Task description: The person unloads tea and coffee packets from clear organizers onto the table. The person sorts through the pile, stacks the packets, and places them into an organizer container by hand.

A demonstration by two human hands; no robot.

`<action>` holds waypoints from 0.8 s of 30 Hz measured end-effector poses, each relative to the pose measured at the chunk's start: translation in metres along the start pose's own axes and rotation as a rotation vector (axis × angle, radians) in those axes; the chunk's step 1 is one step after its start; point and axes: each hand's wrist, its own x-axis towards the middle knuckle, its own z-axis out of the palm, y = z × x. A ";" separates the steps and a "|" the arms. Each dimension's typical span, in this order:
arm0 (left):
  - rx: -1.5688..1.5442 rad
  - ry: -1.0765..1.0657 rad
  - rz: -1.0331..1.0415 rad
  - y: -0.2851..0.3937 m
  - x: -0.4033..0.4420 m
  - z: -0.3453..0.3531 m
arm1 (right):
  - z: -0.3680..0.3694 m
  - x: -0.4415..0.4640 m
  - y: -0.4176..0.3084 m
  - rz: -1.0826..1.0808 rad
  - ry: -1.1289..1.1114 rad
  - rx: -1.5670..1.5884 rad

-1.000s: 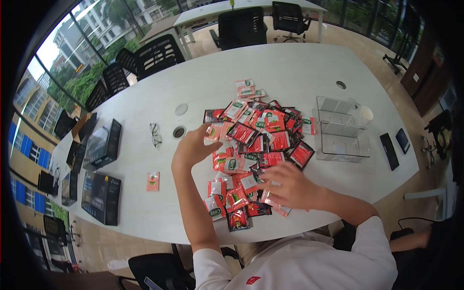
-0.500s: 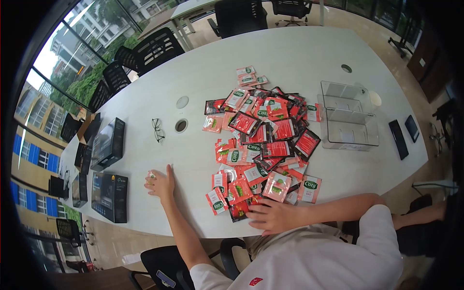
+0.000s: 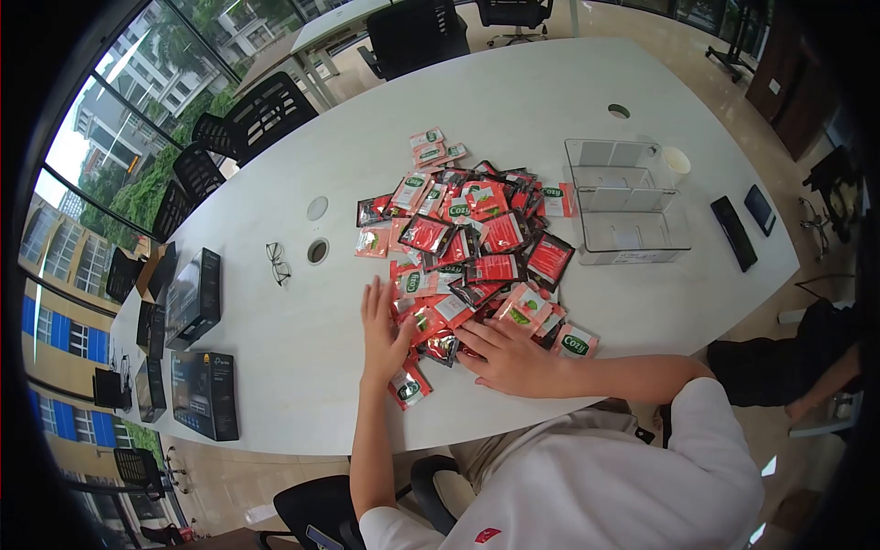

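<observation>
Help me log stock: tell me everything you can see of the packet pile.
The packet pile is a loose heap of flat, glossy, foil- or plastic-looking sachets in pink, red and black, overlapping at odd angles. Several show "Cozy" on green; smaller print is unreadable. It lies on the white table, beside the clear holder. The left hand is at its near left side and the right hand over its near edge, both apparently touching it.

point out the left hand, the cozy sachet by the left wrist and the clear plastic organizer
Left hand (image 3: 381, 339): head view, back of the hand
Cozy sachet (image 3: 411, 386): head view, printed front
Clear plastic organizer (image 3: 605, 257): head view, low front wall
</observation>
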 end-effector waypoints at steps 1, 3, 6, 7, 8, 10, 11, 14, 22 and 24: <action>-0.008 0.050 0.010 -0.002 -0.003 -0.004 | -0.008 -0.002 0.001 -0.013 0.025 -0.020; 0.129 0.104 -0.062 -0.005 -0.014 -0.019 | -0.018 -0.014 0.003 0.003 0.077 -0.042; 0.224 0.127 -0.194 -0.004 -0.042 -0.036 | -0.035 -0.038 0.007 0.151 0.200 0.000; 0.237 0.093 -0.241 -0.003 -0.053 -0.040 | -0.044 -0.047 0.007 0.220 0.246 0.030; 0.250 0.059 -0.290 -0.001 -0.062 -0.043 | -0.061 -0.059 0.009 0.321 0.134 0.072; 0.287 -0.048 -0.289 0.008 -0.077 -0.036 | -0.071 -0.081 0.014 0.454 0.077 0.067; 0.303 -0.102 -0.289 0.014 -0.083 -0.029 | -0.073 -0.091 0.017 0.521 0.046 0.065; 0.418 -0.137 -0.169 0.027 -0.077 -0.012 | -0.056 -0.110 0.028 0.506 -0.047 0.153; 0.215 -0.129 0.279 0.036 0.001 0.017 | -0.019 -0.067 0.049 0.381 0.094 0.307; 0.174 -0.115 0.346 0.041 0.012 0.024 | -0.018 -0.053 0.052 0.341 0.102 0.373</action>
